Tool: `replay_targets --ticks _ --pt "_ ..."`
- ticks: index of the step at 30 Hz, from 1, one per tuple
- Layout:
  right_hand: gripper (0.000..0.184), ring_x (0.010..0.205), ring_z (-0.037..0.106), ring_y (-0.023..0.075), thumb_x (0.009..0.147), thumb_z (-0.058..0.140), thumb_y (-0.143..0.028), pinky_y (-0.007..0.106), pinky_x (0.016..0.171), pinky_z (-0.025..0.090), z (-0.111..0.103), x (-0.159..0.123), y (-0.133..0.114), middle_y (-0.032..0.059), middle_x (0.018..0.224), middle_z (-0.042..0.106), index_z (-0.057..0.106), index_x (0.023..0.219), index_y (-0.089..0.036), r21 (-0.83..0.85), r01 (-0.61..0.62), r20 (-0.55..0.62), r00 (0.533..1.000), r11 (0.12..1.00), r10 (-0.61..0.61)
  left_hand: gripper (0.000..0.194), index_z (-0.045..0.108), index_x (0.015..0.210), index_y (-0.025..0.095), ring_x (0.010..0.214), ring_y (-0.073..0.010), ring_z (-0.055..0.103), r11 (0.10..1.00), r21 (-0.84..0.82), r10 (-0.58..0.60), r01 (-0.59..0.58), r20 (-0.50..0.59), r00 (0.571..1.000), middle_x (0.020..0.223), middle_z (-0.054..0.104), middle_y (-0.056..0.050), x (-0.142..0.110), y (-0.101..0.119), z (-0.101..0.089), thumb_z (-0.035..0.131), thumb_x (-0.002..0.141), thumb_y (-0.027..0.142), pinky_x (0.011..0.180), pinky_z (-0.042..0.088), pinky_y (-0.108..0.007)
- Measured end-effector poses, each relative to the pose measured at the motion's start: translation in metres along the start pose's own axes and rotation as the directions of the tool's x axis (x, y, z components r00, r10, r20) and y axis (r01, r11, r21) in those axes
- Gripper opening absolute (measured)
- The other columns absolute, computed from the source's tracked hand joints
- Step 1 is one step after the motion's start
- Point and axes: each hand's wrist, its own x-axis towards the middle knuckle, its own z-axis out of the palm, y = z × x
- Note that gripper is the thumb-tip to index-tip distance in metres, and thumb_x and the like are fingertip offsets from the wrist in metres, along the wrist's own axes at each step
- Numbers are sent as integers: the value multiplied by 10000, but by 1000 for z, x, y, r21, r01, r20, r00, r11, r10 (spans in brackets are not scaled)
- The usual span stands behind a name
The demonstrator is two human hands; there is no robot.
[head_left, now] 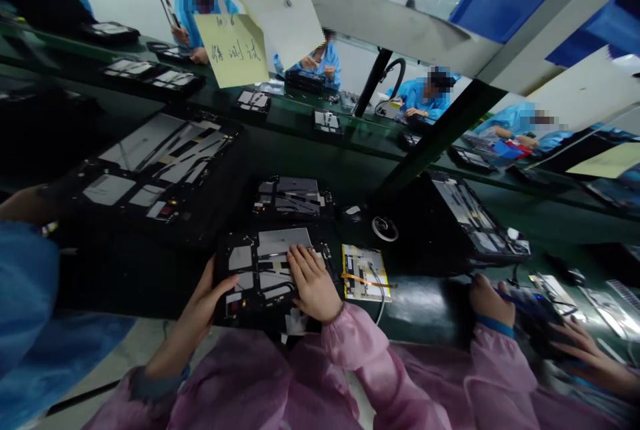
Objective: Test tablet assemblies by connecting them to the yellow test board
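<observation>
An opened black tablet (260, 277), its metal plates and cables showing, lies on the near edge of the green bench (425, 297) in front of me. My left hand (200, 310) grips the tablet's left edge, thumb on top and fingers wrapped underneath. My right hand (313, 283) lies flat on the tablet's middle, fingers stretched out and pressing on the inner parts. Both my arms are in pink sleeves.
A yellow sheet of small parts (365, 272) and a tape roll (385, 228) lie to the right. A second opened tablet (293, 197) sits behind, a larger one (155, 177) at the left. A co-worker's hands (490, 300) work at the right; other people sit across the conveyor.
</observation>
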Motion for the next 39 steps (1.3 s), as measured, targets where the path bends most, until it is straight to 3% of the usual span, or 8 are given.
replay_targets --ticks 5,10,12,15,23,28,33,39 --pt "711 1433 281 293 748 442 -18 489 1143 329 -60 7 8 189 1463 438 358 1454 -46 -161 -79 -216 975 984 42 613 459 1371 276 1293 -291 489 980 9 195 -197 97 976 1394 535 -50 12 34 33 553 827 541 1039 456 -425" --pt "718 1392 360 290 724 491 -23 456 1139 339 -107 57 100 185 1465 434 373 1432 -47 -236 -212 -213 964 948 162 614 460 1367 219 1231 -280 539 886 77 411 -456 320 853 1317 583 -105 81 53 87 278 923 602 1029 439 -489" --pt "688 1382 369 295 735 525 -41 414 1140 328 -105 90 147 207 1460 429 386 1408 -16 -265 -293 -135 955 919 265 583 448 1366 201 1319 -286 443 703 304 583 -643 273 765 1393 510 -131 111 44 99 458 889 536 1098 355 -496" --pt "624 1372 372 293 796 538 -75 415 1121 319 -87 138 205 219 1460 421 384 1401 -49 -329 -390 24 907 860 421 601 453 1351 145 1391 -357 311 495 620 687 -609 150 711 1481 374 -204 144 19 100 547 856 472 1119 275 -563" --pt "589 1318 453 267 855 643 -330 384 1077 355 -40 204 275 186 1412 497 444 1373 -132 -308 -410 114 880 858 461 556 450 1348 165 1367 -349 369 469 694 669 -546 124 733 1505 320 -207 176 -17 97 509 882 463 1069 375 -515" --pt "571 1395 351 254 957 448 -403 385 1115 301 -39 190 274 161 1498 393 333 1452 -142 -236 -554 29 817 798 576 585 418 1369 153 1367 -342 370 467 683 659 -561 154 736 1508 306 -217 177 -12 93 479 894 490 1077 370 -499" --pt "442 1014 670 224 970 395 -392 299 844 489 -34 128 219 120 1065 707 485 1329 -151 -171 -683 119 702 711 703 554 449 1311 143 1353 -351 382 535 631 630 -562 146 763 1437 399 -222 180 -1 89 522 859 456 1085 346 -518" --pt "411 1052 648 259 900 543 -388 392 890 465 -36 113 152 113 1099 701 531 1260 -189 -110 -663 167 722 740 671 423 533 1165 176 1300 -335 430 613 575 602 -541 103 792 1316 486 -180 150 21 85 531 846 453 1077 347 -507"
